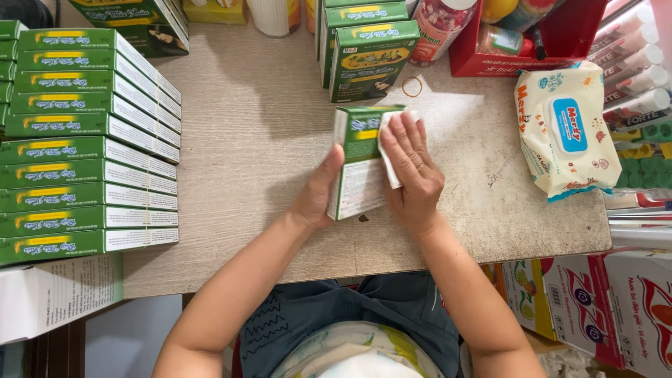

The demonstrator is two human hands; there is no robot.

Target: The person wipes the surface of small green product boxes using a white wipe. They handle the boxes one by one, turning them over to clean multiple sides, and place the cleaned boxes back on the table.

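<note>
left hand (318, 192) braces the left edge of a green box (358, 164) lying at mid-table, thumb on the side, fingers closed around it. right hand (413, 168) lies flat on the box's right face, fingers together, pressing a white wipe (389, 150) against it; the wipe's edges show beyond the fingers. the box rests on the table (266, 133), long axis running away from the person.

progress, as a judgement: this box looks to be mid-wipe, the cloth covering only the upper right part. a row of like boxes (91, 147) lies side by side along the left edge, 3 more boxes (367, 56) stand upright beyond the hands; which of these are already wiped cannot be told.

surroundings: a rubber band (411, 87) lies just beyond the held box; a pack of wet wipes (563, 136) sits at right, a red tray (518, 49) with bottles behind it. white leaflets (56, 294) lie at lower left. nothing crowds the hands; the upright boxes are the nearest thing ahead.
</note>
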